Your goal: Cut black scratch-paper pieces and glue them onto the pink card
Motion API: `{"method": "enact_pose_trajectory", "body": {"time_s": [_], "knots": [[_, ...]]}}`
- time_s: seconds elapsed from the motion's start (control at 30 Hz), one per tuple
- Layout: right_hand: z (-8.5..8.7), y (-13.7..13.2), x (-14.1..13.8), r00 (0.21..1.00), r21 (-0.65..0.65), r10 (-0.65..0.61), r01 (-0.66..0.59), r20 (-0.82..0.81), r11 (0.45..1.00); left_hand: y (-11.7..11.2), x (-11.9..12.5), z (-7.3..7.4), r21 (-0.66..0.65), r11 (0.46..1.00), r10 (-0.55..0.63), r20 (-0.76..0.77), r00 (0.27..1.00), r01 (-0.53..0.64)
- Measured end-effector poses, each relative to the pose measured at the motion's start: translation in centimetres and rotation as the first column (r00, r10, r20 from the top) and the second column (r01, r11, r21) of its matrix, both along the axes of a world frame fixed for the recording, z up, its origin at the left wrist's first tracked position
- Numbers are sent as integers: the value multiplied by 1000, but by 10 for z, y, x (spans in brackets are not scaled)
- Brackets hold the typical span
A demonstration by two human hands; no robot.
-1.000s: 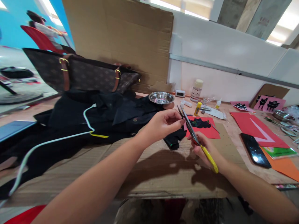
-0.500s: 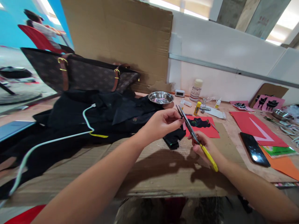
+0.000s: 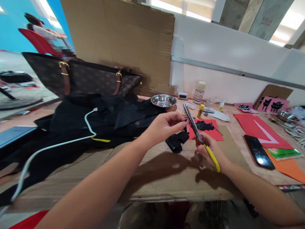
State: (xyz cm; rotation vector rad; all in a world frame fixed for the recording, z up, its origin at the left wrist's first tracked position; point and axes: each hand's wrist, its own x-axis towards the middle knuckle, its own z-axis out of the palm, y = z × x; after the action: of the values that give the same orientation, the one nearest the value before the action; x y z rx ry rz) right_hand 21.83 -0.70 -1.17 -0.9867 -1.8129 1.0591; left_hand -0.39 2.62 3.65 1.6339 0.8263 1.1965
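Note:
My right hand (image 3: pixel 209 148) is closed on a pair of scissors (image 3: pixel 192 123) with yellow handles. The blades point up and away, close together. In front of them, my left hand (image 3: pixel 168 126) pinches a small black piece (image 3: pixel 186 121), probably paper, between thumb and fingertips; most of it is hidden by the fingers. Below the left hand, a cut black sheet (image 3: pixel 177 142) with a notched edge lies on the cardboard mat (image 3: pixel 152 178). Behind the scissors is a red sheet (image 3: pixel 218 135) bearing a wavy black shape (image 3: pixel 205 125).
A steel bowl (image 3: pixel 164 101) with scraps, a glue stick (image 3: pixel 200 111) and a bottle (image 3: pixel 199 92) stand behind the hands. At right lie a phone (image 3: pixel 259 152) and red paper (image 3: pixel 250 127). Dark cloth (image 3: pixel 107 114), a white cable (image 3: pixel 59 140) and a handbag (image 3: pixel 92 76) fill the left.
The scissor blades have drawn together and turned slightly more upright. My left hand stays almost in place, still pinching the small black piece.

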Motion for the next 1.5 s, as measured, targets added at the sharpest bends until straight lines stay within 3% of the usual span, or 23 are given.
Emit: {"method": "enact_pose_trajectory", "body": {"time_s": [0.43, 0.57, 0.77, 0.93, 1.1, 1.23, 1.5], "knots": [[2, 10, -2, 988, 70, -111, 119, -104, 990, 2, 8, -17, 36, 991, -130, -27, 991, 131], [-1, 11, -1, 980, 52, -106, 116, -167, 992, 1, 15, -22, -9, 974, -224, -135, 965, 225], [-2, 8, -2, 991, 79, -35, 46, -129, 996, 0, 19, -34, -58, 951, -309, -210, 928, 304], [-5, 8, -2, 991, 99, -32, 45, -134, 994, -1, 18, -32, -47, 954, -301, -183, 936, 297], [-2, 7, -2, 993, 96, -15, 26, -115, 995, -4, 19, -28, -127, 949, -304, -148, 941, 287], [-1, 6, -4, 996, 61, -9, 14, -85, 998, -4, 19, -24, -110, 965, -252, -162, 954, 236], [1, 3, -8, 983, 12, -69, 72, -172, 997, 3, 19, -27, -97, 977, -197, -59, 979, 191]]}}
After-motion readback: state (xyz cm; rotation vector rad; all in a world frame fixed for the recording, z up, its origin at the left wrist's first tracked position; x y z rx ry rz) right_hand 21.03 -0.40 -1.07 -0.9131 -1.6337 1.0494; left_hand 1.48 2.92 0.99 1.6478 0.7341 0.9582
